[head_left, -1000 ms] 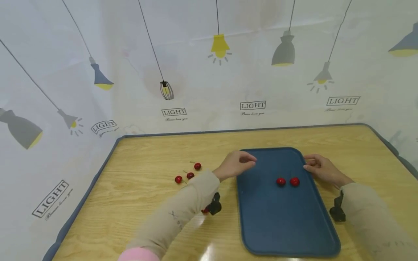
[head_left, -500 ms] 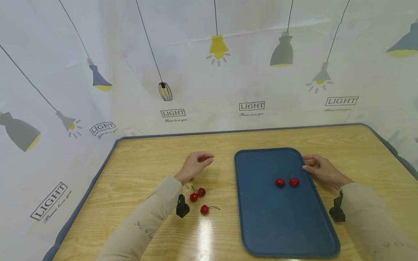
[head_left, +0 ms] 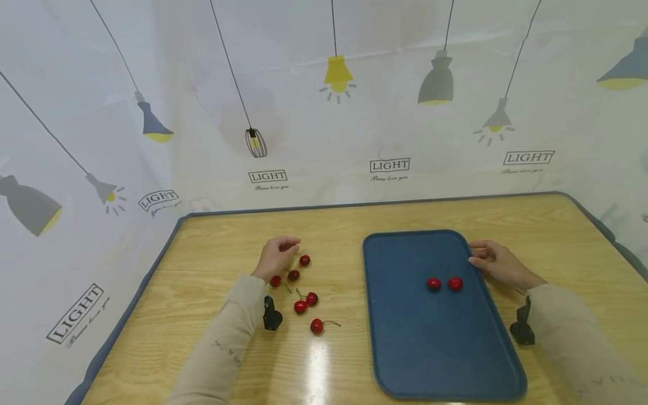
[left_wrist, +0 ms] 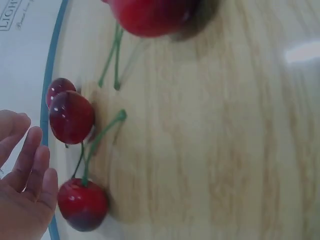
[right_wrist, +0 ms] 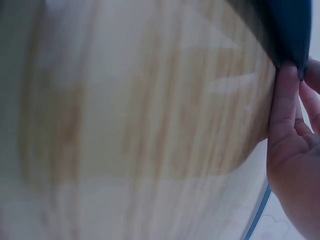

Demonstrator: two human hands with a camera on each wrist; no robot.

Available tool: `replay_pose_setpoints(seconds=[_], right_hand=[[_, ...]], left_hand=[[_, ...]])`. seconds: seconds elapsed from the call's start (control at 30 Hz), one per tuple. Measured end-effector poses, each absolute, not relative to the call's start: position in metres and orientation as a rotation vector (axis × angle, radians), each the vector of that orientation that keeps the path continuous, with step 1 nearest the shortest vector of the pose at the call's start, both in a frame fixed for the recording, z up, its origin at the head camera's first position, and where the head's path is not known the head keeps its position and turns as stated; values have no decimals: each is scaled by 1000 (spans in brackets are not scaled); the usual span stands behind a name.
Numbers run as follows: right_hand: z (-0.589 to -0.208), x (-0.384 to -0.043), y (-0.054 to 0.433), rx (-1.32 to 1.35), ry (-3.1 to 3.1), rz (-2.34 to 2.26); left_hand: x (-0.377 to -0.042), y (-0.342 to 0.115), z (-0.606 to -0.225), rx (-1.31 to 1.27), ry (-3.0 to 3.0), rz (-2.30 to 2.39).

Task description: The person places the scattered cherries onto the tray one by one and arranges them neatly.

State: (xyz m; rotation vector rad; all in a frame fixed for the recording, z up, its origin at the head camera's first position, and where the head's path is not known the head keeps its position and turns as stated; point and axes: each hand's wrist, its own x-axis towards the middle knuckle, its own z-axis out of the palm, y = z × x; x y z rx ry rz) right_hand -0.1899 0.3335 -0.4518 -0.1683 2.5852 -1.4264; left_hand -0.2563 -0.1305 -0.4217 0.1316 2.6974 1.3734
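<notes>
My left hand [head_left: 275, 257] hovers over the left part of the table with nothing in its loosely bent fingers [left_wrist: 42, 170]. Close by its fingertips lies a dark red cherry [head_left: 305, 260]; a second cherry [head_left: 293, 275] and a third cherry [head_left: 275, 281] lie nearer the wrist. In the left wrist view, green stems show on a cherry [left_wrist: 82, 205] beside the hand. My right hand [head_left: 498, 264] pinches the right rim of a blue tray [head_left: 415, 354], with fingers [right_wrist: 286, 95] against its edge. Two red cherries, one [head_left: 433, 284] left of the other [head_left: 455, 283], sit on the tray.
In front of the left group are two touching cherries [head_left: 306, 302] and a single cherry [head_left: 316, 326] with its stem pointing right. The wood-grain table [head_left: 212, 236] has a blue edge, and a white printed sheet [head_left: 314, 124] stands behind it.
My left hand has moved left from above the tray to beside the loose cherries, uncovering several of them. The right hand stays at the tray's rim, and the two cherries there have not moved.
</notes>
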Motion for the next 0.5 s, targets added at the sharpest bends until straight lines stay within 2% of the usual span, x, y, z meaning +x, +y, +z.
replay_pose_setpoints(seconds=[0.5], right_hand=[[-452, -189, 335, -199, 2587, -1410]], left_hand=[[-264, -137, -446, 106, 2677, 1292]])
